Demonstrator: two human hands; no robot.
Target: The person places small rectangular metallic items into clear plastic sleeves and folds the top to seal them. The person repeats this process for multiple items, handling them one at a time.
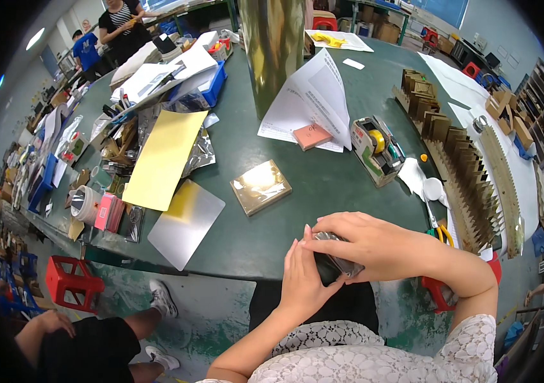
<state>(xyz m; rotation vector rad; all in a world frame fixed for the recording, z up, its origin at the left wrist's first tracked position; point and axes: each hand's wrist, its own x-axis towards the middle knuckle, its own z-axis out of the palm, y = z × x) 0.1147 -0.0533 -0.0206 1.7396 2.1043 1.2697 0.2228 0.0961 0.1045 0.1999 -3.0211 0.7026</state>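
Note:
Close to the table's front edge, my left hand and my right hand are closed around a small dark, shiny block-like packet. The left fingers press its near left side, while the right hand arches over its top. Much of the packet is hidden by my fingers. Just beyond my hands, a flat gold box with a glossy, film-like surface lies on the green table.
Left of the gold box lie a yellow sheet and a translucent sheet. Farther back, a salmon-coloured block rests on folded paper beside a tall gold roll. A tape dispenser and toothed brown strips stand right. Someone's legs show at lower left.

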